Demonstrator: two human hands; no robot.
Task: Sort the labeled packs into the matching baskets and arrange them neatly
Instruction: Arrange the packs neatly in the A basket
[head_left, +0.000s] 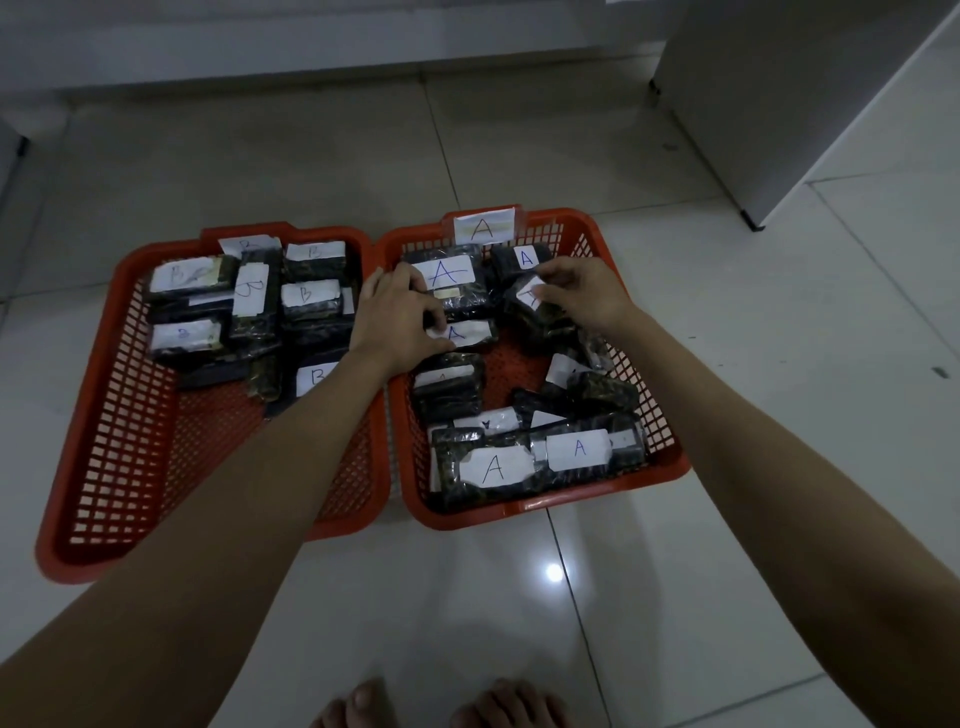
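Bare toes (363, 701) show at the near edge on a pale tiled floor (675, 597); beyond them 2 red mesh baskets stand side by side, touching along their inner walls.

The left basket (130, 493) has its near half bare; its far half holds dark wrapped packs with white B labels, such as one B pack (310, 299) near the inner wall and another B pack (187, 278) at the far left; a B tag (248, 245) sits on its far rim.

The right basket (545, 506) holds packs marked A; 2 lie at its near wall, one A pack (493, 470) just beside another A pack (579, 449); more lie jumbled behind them; a large A pack (447, 275) lies at the far end under the A tag (484, 224) on the rim.

The left hand (395, 317) reaches over the shared walls, fingers curled, thumb and fingertips pinching a small A pack (465, 332) that lies just right of the palm.

The right hand (582, 291) is narrowly closed, fingertips pinching the white label of a tilted pack (530, 306) directly under it, near the far right corner; one more A pack (524, 258) lies just behind.
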